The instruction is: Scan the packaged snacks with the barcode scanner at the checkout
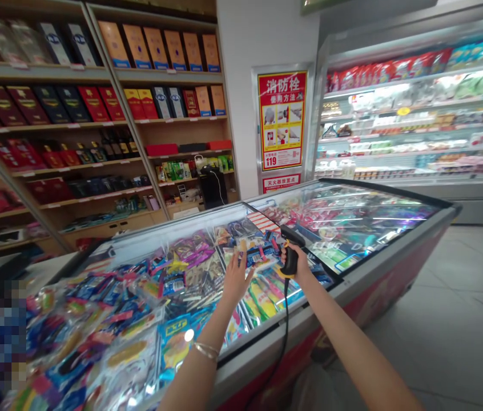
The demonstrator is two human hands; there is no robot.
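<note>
My right hand (pixel 295 264) is wrapped round the handle of a black barcode scanner (pixel 289 246), held over the open part of a chest freezer (pixel 353 285). The scanner's black cable hangs down past the freezer's front edge. My left hand (pixel 236 278) reaches into the freezer with fingers stretched out, its tips touching a small clear packet (pixel 241 246) among the wrapped ice creams. A thin bracelet circles my left wrist.
Colourful ice-cream packets (pixel 147 308) fill the freezer; its sliding glass lid (pixel 344 220) covers the right half. Wooden shelves (pixel 96 123) of boxed goods stand behind, a red fire-hydrant notice (pixel 282 120) on the wall, an open chiller (pixel 417 114) at right. Tiled floor (pixel 459 319) lies to the right.
</note>
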